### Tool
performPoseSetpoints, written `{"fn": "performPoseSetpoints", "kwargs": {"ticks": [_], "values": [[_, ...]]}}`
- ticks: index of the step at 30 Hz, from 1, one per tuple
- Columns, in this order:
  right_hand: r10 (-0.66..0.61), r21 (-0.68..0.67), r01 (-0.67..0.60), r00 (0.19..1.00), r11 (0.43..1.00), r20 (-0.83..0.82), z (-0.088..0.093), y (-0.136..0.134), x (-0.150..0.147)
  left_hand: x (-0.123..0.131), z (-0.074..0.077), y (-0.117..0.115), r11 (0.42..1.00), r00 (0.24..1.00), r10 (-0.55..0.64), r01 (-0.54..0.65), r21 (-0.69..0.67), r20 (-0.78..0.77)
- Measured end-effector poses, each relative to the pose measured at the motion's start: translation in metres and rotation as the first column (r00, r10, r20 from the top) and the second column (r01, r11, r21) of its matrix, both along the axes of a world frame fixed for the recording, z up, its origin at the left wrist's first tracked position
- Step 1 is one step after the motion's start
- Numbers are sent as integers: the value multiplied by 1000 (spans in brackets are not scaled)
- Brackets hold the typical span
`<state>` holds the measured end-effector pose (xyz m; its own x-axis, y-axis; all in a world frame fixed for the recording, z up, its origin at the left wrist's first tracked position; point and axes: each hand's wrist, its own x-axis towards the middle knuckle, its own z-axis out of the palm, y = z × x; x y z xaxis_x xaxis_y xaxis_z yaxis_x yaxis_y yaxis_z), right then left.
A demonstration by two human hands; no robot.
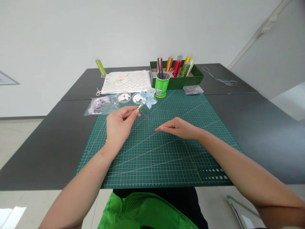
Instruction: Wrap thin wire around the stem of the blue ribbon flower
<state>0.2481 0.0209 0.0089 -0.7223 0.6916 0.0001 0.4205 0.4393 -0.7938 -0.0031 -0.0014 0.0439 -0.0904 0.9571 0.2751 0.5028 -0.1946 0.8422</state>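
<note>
Pinched between the thumb and fingers of my left hand (121, 123) is the thin yellow-green stem of a pale blue artificial flower (149, 99). The flower's petals point up and to the right, away from the hand, above the cutting mat. My right hand (179, 128) hovers over the middle of the green cutting mat (152, 165), apart from the flower. Its thumb and fingertips come together in a pinch pointing left; anything between them is too small to make out.
Behind the hands stand a green can (162, 87) of sticks and a green box (177, 83) of thread spools. Left are white sheets (128, 81), small scissors (98, 92), round dishes (124, 97), a plastic bag (98, 106) and a yellow-green spool (100, 67). Right are a clear case (193, 90) and cord (219, 78).
</note>
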Motion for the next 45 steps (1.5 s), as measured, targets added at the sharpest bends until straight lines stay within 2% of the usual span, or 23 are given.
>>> {"fn": "performPoseSetpoints", "kwargs": {"ticks": [2,5,8,15,20,24,29,38,45], "values": [[61,-41,-62,998,997,-8,5,-1,1,-3,-3,6,998,1000,-3,4,-60,7],[153,-83,-157,987,984,-51,15,-6,4,-4,-10,11,989,998,-70,70,-134,7],[210,-100,-221,972,970,-109,25,-10,5,-2,-15,12,972,988,-139,124,-202,-62],[197,-98,-232,940,968,-277,34,-18,6,11,-19,-1,901,878,-391,305,-308,-274],[79,-129,-151,892,980,-445,33,-19,7,18,-17,-12,841,767,-528,410,-353,-366],[-71,-235,-60,857,970,-510,25,-18,5,21,-13,-19,815,730,-572,459,-353,-373],[-180,-284,16,809,959,-559,18,-14,1,23,-10,-23,793,699,-608,504,-342,-377],[-270,-274,156,851,949,-450,9,-4,0,24,-8,-28,790,683,-612,524,-318,-398],[-280,-225,220,916,949,-288,-3,4,1,21,-9,-29,793,693,-605,571,-214,-392]]}}
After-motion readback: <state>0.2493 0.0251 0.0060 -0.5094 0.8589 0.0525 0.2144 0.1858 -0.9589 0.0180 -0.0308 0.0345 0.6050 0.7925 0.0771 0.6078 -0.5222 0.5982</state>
